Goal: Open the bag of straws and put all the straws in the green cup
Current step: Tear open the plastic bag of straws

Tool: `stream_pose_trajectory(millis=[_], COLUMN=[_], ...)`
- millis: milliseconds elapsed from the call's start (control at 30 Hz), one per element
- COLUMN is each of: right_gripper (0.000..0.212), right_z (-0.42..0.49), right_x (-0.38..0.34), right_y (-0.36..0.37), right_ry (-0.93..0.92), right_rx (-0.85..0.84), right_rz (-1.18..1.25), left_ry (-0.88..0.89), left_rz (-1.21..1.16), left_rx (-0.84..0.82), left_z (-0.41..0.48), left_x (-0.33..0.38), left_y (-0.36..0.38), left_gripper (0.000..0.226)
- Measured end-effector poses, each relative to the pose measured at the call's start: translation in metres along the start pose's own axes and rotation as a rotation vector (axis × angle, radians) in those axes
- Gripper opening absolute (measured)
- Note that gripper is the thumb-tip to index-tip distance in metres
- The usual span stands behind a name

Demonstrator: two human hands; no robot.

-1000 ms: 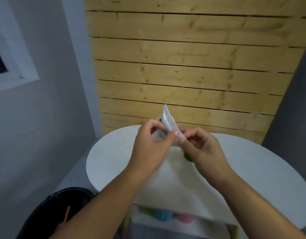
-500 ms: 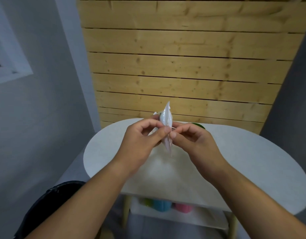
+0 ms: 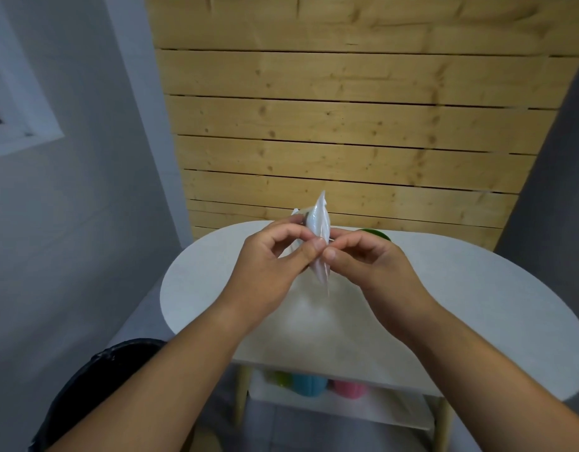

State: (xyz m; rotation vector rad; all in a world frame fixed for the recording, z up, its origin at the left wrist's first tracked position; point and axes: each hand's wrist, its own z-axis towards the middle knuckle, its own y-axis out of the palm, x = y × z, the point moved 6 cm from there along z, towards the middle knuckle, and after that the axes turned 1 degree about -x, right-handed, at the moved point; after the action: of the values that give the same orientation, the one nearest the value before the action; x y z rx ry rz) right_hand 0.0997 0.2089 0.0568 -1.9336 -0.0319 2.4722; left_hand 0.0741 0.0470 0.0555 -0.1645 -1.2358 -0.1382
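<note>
A clear, whitish plastic bag of straws stands edge-on in the air above the white table. My left hand pinches its left side between thumb and fingers. My right hand pinches its right side, thumb tip close to the left thumb. The straws inside cannot be made out. Only a sliver of the green cup shows on the table, just behind my right hand.
A wooden plank wall rises right behind the table. Green, blue and pink cups sit on the shelf under the tabletop. A black bin stands on the floor at the lower left.
Both hands have lifted the bag slightly and turned it edge-on to me. The green cup, earlier seen between my hands, now peeks out behind my right hand.
</note>
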Motion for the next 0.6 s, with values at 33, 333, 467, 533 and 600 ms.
stream_pose_trajectory(millis=[33, 333, 467, 533, 600], right_gripper=[0.001, 0.015, 0.016, 0.017, 0.017], right_z=[0.0, -0.003, -0.006, -0.007, -0.007], right_x=[0.001, -0.008, -0.01, -0.009, -0.007], right_y=[0.0, 0.009, 0.011, 0.011, 0.012], right_ry=[0.007, -0.06, -0.106, -0.109, -0.112], right_rx=[-0.001, 0.052, 0.123, 0.17, 0.216], right_rz=[-0.006, -0.295, -0.376, -0.388, -0.384], left_ry=[0.004, 0.007, -0.007, -0.019, -0.007], left_rz=[0.016, 0.122, 0.171, 0.194, 0.229], left_rx=[0.003, 0.071, 0.09, 0.124, 0.146], left_z=[0.0, 0.0, -0.003, -0.004, -0.004], left_x=[-0.001, -0.005, -0.004, -0.004, 0.0], left_y=[-0.001, 0.0, 0.001, 0.004, 0.007], left_gripper=[0.01, 0.016, 0.008, 0.009, 0.009])
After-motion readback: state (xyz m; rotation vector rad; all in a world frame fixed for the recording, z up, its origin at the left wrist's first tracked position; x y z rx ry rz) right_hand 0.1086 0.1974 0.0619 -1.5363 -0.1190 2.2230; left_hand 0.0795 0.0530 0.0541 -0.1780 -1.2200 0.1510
